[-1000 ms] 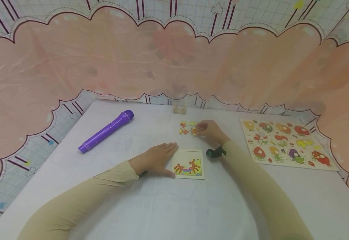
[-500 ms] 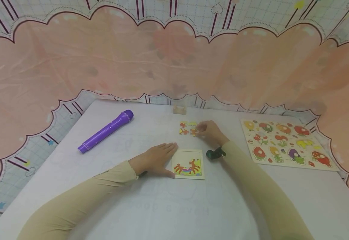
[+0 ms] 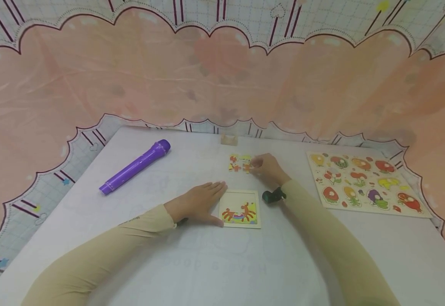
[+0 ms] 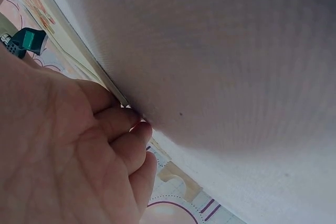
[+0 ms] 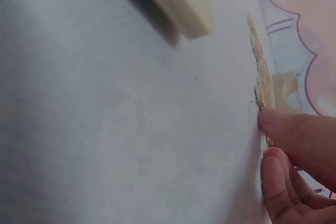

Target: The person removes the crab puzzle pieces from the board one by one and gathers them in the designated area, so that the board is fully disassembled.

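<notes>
A small square wooden puzzle tray [image 3: 241, 194], its lower half filled with an orange animal picture, lies flat on the white table. My left hand [image 3: 201, 202] rests at its left edge, fingers extended toward the far corner and thumb at the near corner. In the left wrist view the left fingertips [image 4: 139, 129] touch the tray's edge. Beyond the tray lies a cluster of loose jigsaw puzzle pieces [image 3: 234, 163]. My right hand [image 3: 267, 165] has thumb and index finger at the right-hand piece [image 3: 246, 168], pinching its edge; the fingers partly hide it.
A purple toy microphone [image 3: 136, 167] lies at the left. At the right is a wooden fruit-and-vegetable puzzle board [image 3: 364, 182]. A small tan block [image 3: 228, 140] stands at the table's back edge, before a patterned cloth [image 3: 222, 76]. A dark wrist camera [image 3: 273, 196] hangs under the right wrist.
My right hand has shifted very slightly to the right, baring a little more of the puzzle piece. The left hand and the tray have stayed put.
</notes>
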Available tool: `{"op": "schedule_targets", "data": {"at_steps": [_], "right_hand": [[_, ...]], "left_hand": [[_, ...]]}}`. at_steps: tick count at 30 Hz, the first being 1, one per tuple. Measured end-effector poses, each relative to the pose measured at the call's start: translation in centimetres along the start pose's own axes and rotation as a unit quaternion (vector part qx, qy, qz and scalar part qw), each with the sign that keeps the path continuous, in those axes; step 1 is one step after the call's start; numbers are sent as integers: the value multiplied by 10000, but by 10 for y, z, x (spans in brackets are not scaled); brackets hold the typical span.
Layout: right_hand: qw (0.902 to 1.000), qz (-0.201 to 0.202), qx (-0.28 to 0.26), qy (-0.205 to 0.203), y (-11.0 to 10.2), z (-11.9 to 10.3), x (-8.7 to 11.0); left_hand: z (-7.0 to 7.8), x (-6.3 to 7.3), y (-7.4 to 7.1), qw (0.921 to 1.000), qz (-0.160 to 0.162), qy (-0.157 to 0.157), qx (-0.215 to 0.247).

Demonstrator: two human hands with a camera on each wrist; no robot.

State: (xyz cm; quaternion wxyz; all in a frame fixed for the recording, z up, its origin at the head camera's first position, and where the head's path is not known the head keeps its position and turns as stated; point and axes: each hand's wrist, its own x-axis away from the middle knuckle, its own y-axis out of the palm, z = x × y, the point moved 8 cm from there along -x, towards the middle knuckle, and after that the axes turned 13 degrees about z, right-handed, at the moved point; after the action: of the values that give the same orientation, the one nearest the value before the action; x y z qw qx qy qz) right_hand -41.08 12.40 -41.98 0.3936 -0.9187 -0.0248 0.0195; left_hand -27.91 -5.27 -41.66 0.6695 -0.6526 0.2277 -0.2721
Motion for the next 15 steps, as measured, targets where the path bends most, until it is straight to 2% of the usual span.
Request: {"op": "schedule_targets", "data": {"at_steps": [2, 7, 12, 15], "right_hand": [[9999, 15, -83, -58, 0, 1, 0], [9987, 46, -157, -489, -6, 0, 6], [9956, -26, -480, -806, -18, -9, 27], [9937, -98, -496, -1004, -22, -16, 42]], "left_hand": [[0, 0, -1, 10000, 9, 6, 29], [1, 1, -2, 10000, 9, 21, 66], [1, 0, -1, 10000, 13, 19, 19], [0, 0, 0, 10000, 48, 33, -1]]}}
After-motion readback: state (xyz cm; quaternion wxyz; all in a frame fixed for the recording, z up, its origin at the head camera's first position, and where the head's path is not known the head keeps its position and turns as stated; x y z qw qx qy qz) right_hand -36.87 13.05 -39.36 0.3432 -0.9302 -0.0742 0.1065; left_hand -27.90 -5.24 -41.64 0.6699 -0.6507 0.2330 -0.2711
